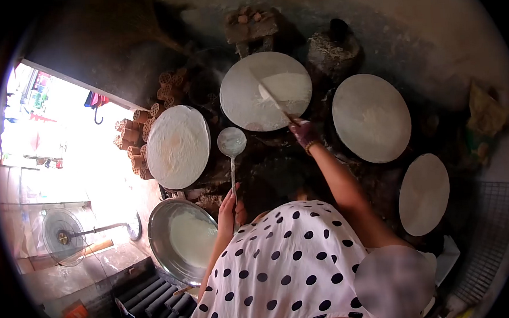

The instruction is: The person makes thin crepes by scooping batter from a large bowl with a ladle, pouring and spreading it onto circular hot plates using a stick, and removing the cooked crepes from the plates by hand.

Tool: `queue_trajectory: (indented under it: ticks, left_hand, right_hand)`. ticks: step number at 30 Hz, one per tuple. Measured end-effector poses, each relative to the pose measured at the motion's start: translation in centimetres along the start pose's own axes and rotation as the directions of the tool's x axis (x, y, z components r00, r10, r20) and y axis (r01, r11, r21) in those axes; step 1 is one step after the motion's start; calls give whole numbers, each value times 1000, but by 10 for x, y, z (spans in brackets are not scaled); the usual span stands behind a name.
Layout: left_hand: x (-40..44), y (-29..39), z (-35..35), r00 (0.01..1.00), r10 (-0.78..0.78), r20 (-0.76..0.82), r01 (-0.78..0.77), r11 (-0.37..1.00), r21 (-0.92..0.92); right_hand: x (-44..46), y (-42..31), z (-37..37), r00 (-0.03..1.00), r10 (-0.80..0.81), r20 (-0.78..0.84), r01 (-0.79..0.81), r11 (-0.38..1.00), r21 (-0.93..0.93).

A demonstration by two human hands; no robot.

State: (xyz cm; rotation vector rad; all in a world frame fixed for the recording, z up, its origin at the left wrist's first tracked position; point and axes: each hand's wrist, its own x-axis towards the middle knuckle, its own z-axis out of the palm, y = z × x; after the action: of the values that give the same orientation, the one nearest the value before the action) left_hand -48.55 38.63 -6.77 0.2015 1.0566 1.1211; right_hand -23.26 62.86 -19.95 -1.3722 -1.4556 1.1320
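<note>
My left hand (232, 211) is wrapped round the handle of a ladle (232, 142), held upright with its batter-coated bowl near the middle round pan (242, 90). In my right hand (305, 133), which wears a dark glove, is a thin flat stick (272, 99). The stick reaches across the middle pan and its far part lies over the pale surface. A whiter patch of batter (288, 87) covers the pan's right side. Beside my left forearm stands a metal basin (155, 240) of white batter (192, 237).
Round white-topped pans stand at left (179, 147), right (372, 118) and lower right (424, 195). Perforated brown briquettes (129, 134) are stacked behind the left pan. Black cylinders (152, 299) fill a crate at lower left. A fan (64, 237) stands by the bright opening.
</note>
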Motion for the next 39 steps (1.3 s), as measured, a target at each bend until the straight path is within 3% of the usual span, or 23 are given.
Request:
queue_trajectory:
  ticks: [2,4,8,9,10,12,13,16,20,22,24,26,28,29,30,32,33,34,35,36,37,38,39]
  left_hand:
    - [-1,3,3,999,26,24,-26,1000,-3]
    - [-7,-3,1,999,42,27,-41,999,-18]
    - [-1,1,1,1000,-2,-29,2,1000,5]
    - [0,1,2,1000,-13,-16,13,1000,7]
    - [-1,1,2,1000,-26,-8,26,1000,6]
    - [1,1,4,999,-23,-22,24,1000,21]
    - [5,4,5,999,-25,-26,26,999,43]
    - [29,7,0,998,-60,-23,61,995,79]
    - [87,22,3,1000,-29,-7,30,955,296]
    - [124,36,8,1000,26,13,-29,922,385]
    - [151,47,21,996,85,8,-80,898,432]
    - [176,53,31,991,135,1,-118,870,479]
    - [188,52,48,985,167,-42,-127,871,475]
    - [192,48,57,976,204,-72,-146,866,478]
    - [196,42,62,975,208,-85,-145,871,470]
    - [202,27,74,968,210,-138,-132,893,429]
    - [199,23,84,966,220,-132,-141,884,445]
    - [197,30,83,968,213,-133,-135,888,439]
    - [191,35,76,999,10,-44,-8,999,49]
    - [187,47,68,985,-135,110,164,933,-320]
    - [167,52,55,976,-45,215,119,933,-341]
    - [139,52,45,949,53,312,68,928,-366]
    - [103,59,58,979,77,186,-34,975,-221]
  right_hand:
    - [-7,19,-22,994,34,-105,-51,985,-165]
    - [-8,111,-12,846,475,-243,-473,878,72]
    - [-9,76,-17,950,309,37,-303,945,-126]
    - [-4,72,-22,990,106,-97,-115,989,-91]
    - [-6,69,-23,990,105,-90,-113,989,-91]
    - [-12,44,-30,895,399,-197,-377,915,142]
    - [-15,39,-32,890,413,-194,-398,910,114]
    - [-22,5,-54,973,217,73,-213,975,-59]
    - [-2,41,-55,990,133,-49,-138,981,-137]
    - [-12,47,-62,968,239,71,-231,967,-111]
    - [-36,57,-74,978,152,145,-107,955,-275]
    - [-60,33,-83,986,96,140,-39,931,-364]
    - [-75,41,-71,982,-73,-175,6,936,-353]
    - [-79,32,-55,959,146,-244,-231,900,-370]
    - [-77,53,-34,968,164,-189,-242,804,-543]
    - [-86,77,13,986,-57,-158,-48,807,-588]
    - [-81,57,24,987,-53,-154,-49,804,-592]
    - [-66,19,29,939,342,-29,-340,916,-213]
    - [-68,2,25,753,619,224,-653,745,135]
    - [-73,7,14,750,625,216,-657,741,137]
    - [-72,14,-6,963,262,59,-252,958,-135]
    - [-68,18,-18,981,-190,38,188,881,-434]
    - [-64,24,-22,982,-188,34,184,883,-431]
